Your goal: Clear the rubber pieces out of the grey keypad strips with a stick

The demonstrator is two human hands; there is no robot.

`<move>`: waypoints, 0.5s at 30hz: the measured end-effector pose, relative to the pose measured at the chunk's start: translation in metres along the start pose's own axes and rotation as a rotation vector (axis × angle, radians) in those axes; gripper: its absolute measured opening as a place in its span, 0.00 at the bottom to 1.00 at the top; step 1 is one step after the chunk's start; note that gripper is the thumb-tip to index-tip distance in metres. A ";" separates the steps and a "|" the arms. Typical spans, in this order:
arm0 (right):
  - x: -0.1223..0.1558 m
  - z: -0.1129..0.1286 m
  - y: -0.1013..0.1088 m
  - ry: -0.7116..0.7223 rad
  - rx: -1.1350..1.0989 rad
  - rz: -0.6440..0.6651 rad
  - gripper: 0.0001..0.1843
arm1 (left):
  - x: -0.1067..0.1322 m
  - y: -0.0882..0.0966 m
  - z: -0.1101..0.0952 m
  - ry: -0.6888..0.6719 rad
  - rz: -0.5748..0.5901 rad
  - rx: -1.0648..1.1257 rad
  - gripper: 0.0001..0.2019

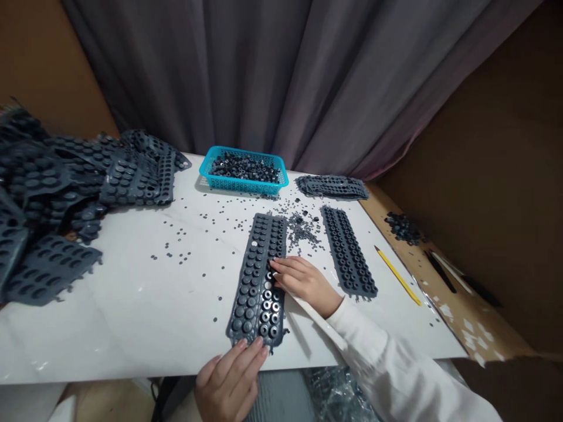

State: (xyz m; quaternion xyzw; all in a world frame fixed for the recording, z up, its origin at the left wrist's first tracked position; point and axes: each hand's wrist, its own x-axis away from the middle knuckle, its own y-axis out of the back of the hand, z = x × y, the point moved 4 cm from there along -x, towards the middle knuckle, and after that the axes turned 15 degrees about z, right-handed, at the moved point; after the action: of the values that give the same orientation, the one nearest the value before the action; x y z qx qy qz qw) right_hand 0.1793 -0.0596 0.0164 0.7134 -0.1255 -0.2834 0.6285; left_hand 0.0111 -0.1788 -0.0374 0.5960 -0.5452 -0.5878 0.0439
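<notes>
A dark grey moulded rubber sheet (250, 275) with rows of round studs lies lengthwise before me. My right hand (310, 287) is closed around a slim white stick (319, 322), its fingertips over the right-hand rows of the sheet. The stick's working tip is hidden by the fingers. At the near end of the sheet, my left hand (233, 375) rests its outstretched fingertips on the edge. Several studs near the right hand are ring-shaped with open centres. Small dark discs (303, 230) are scattered just beyond the sheet.
A blue basket (244, 186) full of small dark rubber parts stands at the back. Piled rubber sheets (136, 176) cover the left side. To the right are another studded sheet (349, 252), a stacked bundle (332, 186), a yellow pencil (398, 275) and a dark heap (402, 227).
</notes>
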 end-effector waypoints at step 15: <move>0.003 -0.023 0.010 -0.319 -0.198 -0.034 0.06 | 0.004 -0.002 0.002 0.020 0.015 0.019 0.15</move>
State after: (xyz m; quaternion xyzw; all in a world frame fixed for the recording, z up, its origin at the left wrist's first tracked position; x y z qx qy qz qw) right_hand 0.1961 -0.0439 0.0263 0.5960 -0.1830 -0.4143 0.6631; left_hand 0.0098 -0.1795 -0.0423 0.5982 -0.5549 -0.5762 0.0478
